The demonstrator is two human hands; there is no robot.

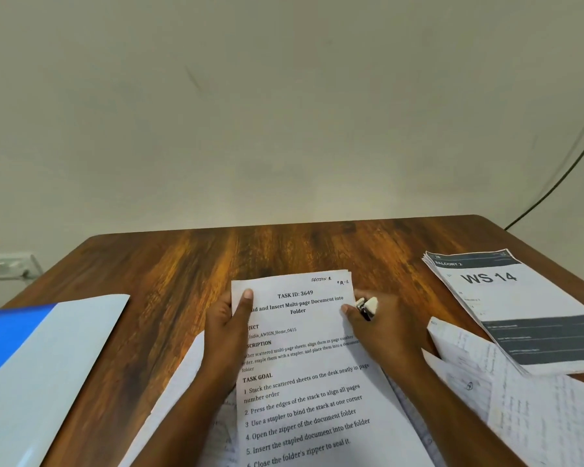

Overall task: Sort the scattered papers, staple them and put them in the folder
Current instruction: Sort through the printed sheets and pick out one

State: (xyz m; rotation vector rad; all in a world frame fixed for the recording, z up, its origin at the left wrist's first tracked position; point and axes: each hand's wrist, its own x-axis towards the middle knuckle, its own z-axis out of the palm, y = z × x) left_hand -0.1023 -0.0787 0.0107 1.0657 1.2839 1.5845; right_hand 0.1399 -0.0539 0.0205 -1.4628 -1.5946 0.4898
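At the near edge of the table, I am holding a stack of papers between both hands so the pages line up before binding. My left hand is gripping the stack's left side, thumb pressed across the top sheet. My right hand is steadying the right side while clutching a small stapler, kept ready for the upper corner. Loose sheets are waiting at the right edge beside another pile. The folder is lying at the left edge, within reach.
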